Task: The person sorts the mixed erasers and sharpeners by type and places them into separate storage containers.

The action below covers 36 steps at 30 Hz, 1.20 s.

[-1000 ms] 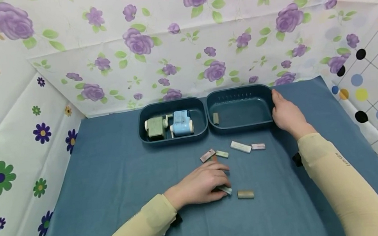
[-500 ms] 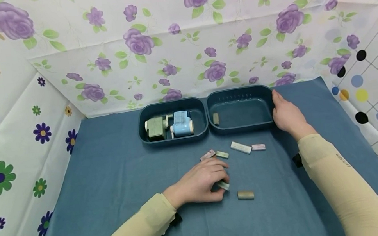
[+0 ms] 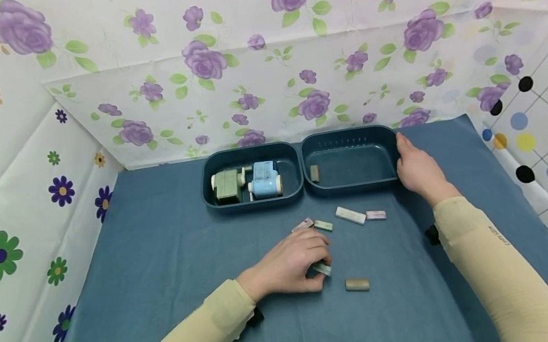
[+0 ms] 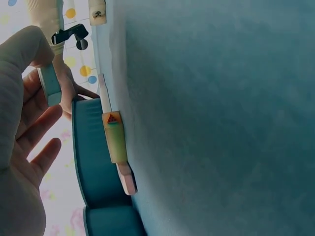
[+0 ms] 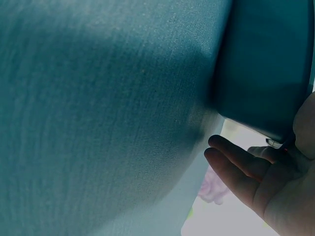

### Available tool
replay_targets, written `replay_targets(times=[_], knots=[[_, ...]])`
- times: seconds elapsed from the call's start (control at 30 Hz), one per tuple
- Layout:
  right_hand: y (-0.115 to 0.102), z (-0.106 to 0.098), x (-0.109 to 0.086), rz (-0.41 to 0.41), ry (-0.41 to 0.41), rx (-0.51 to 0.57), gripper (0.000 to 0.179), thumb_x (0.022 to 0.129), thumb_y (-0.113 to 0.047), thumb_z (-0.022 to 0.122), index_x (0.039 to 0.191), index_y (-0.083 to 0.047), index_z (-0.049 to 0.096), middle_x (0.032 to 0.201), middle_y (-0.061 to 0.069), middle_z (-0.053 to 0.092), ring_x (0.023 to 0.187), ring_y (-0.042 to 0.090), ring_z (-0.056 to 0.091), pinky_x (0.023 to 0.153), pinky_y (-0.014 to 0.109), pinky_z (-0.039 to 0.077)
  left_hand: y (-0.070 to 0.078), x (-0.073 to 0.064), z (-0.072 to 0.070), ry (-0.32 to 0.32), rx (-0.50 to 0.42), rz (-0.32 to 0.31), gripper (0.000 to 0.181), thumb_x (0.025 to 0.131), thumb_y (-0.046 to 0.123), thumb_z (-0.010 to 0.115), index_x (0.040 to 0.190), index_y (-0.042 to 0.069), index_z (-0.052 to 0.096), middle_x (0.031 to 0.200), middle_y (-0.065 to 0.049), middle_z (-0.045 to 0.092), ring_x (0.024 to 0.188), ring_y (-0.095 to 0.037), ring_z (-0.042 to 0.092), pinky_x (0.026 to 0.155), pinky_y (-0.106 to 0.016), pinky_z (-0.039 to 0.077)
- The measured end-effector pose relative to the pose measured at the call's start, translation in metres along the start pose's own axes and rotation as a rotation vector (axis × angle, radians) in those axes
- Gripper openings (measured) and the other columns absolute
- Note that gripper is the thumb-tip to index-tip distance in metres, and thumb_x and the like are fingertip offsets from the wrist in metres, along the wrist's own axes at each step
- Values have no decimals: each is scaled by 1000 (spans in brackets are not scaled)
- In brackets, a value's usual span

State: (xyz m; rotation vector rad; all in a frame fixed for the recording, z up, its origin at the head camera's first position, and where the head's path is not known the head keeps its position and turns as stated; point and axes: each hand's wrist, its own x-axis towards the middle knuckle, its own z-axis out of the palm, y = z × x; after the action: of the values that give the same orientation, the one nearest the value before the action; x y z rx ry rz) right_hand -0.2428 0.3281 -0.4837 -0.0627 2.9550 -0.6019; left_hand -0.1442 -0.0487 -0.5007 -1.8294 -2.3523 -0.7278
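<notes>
My left hand (image 3: 293, 263) pinches a pale blue-green eraser (image 4: 50, 84) between thumb and a fingertip, its other fingers loosely spread. Just beyond it lie a pink eraser (image 3: 302, 224), partly covered by the hand, and a small green one (image 3: 323, 226). A brownish eraser (image 3: 357, 284) lies to the near right of this hand. My right hand (image 3: 420, 170) rests against the right end of the right-hand dark blue tray (image 3: 353, 187). In the right wrist view its fingers (image 5: 236, 167) stretch out fairly straight beside the tray. A small brownish piece (image 3: 314, 173) sits inside that tray.
The left-hand tray (image 3: 255, 204) stands beside the other, holding a green crank pencil sharpener (image 3: 227, 185) and a blue one (image 3: 265, 179). A white eraser (image 3: 351, 215) and a pink-and-white one (image 3: 376, 215) lie in front of the trays. Patterned cloth walls (image 3: 245, 106) rise around the table.
My left hand has drawn the pinched eraser slightly back toward its palm, and it looks a little higher. My right hand has stayed at the tray's end. The head view has shifted slightly.
</notes>
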Motion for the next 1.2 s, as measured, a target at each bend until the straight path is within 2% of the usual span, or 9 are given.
replay_targets(times=[0.2,0.4,0.57,0.73,0.97,1.2], knots=[[0,-1,0,1,0,1,65,112,-8,29,168,5,-1,173,32,9,147,60,30,116,72,32,-4,1,-4,3,27,-23,15,88,18,80,101,19,73,113,2,70,123,-17,61,122,-49,40],[0,-1,-1,3,1,8,65,113,-8,29,169,4,-1,173,32,9,147,60,31,115,73,32,-9,5,-8,13,52,-22,15,91,19,80,105,17,75,111,2,71,124,-18,62,121,-39,40],[1,-1,-1,2,9,6,65,112,-8,30,169,5,0,173,32,9,143,61,35,113,73,35,-18,13,-15,65,55,-46,15,93,16,79,107,16,76,109,3,72,122,-19,63,120,-32,38],[0,-1,0,8,0,8,65,113,-9,30,169,4,0,174,31,9,140,62,38,110,73,37,-27,23,-23,105,86,-68,12,94,16,78,106,16,75,108,2,71,120,-20,63,119,-32,39],[-2,-4,1,17,-12,14,65,113,-10,31,169,3,-1,174,29,7,152,57,26,118,71,30,-37,39,-36,108,128,-107,13,95,11,73,107,16,73,112,0,72,129,-23,61,120,-33,38],[1,-1,2,20,-5,13,65,113,-9,30,169,3,0,174,29,8,149,58,29,116,72,32,-46,53,-41,127,140,-102,14,96,11,75,109,16,75,115,-1,72,123,-23,63,118,-37,41]])
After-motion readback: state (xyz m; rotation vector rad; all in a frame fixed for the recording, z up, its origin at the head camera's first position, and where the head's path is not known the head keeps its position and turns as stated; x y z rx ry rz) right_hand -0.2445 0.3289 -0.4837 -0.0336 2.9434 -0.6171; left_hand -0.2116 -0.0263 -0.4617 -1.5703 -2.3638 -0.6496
